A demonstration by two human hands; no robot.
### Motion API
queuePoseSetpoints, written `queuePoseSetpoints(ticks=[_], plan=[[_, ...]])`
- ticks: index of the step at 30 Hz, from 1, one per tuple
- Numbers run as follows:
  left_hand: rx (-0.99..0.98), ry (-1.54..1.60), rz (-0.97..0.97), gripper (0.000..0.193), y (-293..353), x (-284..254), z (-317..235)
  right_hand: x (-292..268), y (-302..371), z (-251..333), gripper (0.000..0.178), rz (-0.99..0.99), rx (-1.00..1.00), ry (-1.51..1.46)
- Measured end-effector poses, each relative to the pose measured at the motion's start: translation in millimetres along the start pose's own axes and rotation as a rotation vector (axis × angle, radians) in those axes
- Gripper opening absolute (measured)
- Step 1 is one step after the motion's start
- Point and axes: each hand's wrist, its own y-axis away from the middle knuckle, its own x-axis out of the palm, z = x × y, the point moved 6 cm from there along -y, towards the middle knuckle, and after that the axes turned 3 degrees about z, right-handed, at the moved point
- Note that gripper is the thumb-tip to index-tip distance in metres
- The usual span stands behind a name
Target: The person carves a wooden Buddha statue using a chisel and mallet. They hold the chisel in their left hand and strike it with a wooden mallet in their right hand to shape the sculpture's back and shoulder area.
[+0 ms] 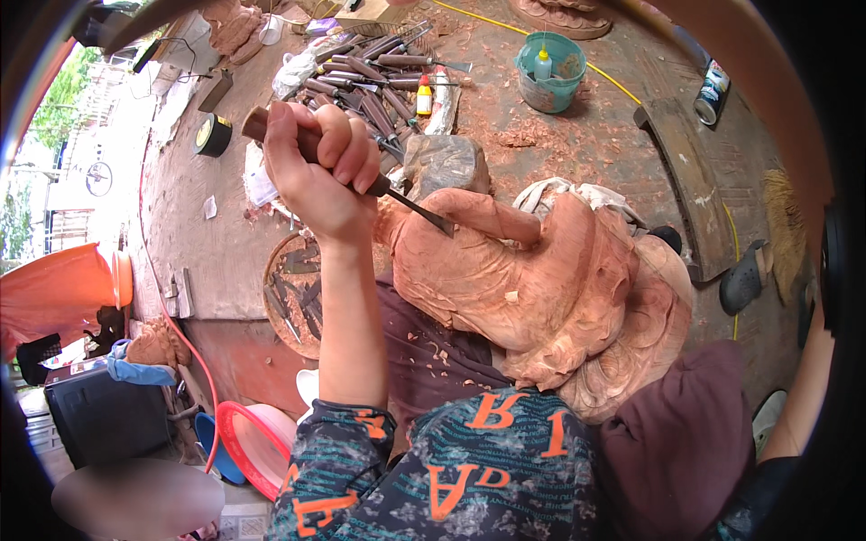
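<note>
My left hand (327,167) is closed around the brown wooden handle of a carving chisel (417,209), palm side toward me. The chisel slants down to the right, and its flat metal tip meets the upper left part of a reddish wood carving (505,288). The carving rests across my lap, large and rounded, with curved folds and a raised loop-like part along its top. Small wood chips lie on it. Only my right forearm shows, at the far right edge; the hand itself is out of sight.
Beyond the carving stand a grey block (446,164) and a heap of wooden-handled chisels (365,90). A green bucket (552,77) holds a small bottle. At left are a round tray (280,320) with blades and a black tape roll (213,135). A spray can (712,93) lies far right.
</note>
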Motion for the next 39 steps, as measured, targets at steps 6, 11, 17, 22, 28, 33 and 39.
queuePoseSetpoints(ticks=[6, 11, 17, 22, 28, 33, 39], plan=[[0.018, 0.013, 0.062, 0.029, 2, 3, -1, -1, 8, 2, 0.043, -0.006, 0.0, -0.002], [-0.009, -0.022, 0.02, 0.029, 2, 8, 1, -2, 8, -1, 0.043, -0.003, 0.006, -0.008], [-0.019, -0.024, 0.011, 0.027, 2, 6, 5, 0, 10, -5, 0.043, 0.004, 0.017, -0.007], [-0.045, 0.026, 0.066, 0.029, 9, 9, 13, -5, 11, 1, 0.043, 0.003, 0.001, -0.01], [0.004, -0.083, -0.003, 0.028, -1, 16, -3, -4, 14, -2, 0.043, 0.007, 0.015, -0.009], [0.016, -0.088, 0.057, 0.031, -3, 22, -6, -3, 11, 2, 0.043, 0.006, 0.004, -0.013], [-0.013, -0.094, 0.093, 0.03, -5, 30, 1, -2, 11, 2, 0.043, 0.01, 0.011, -0.01]])
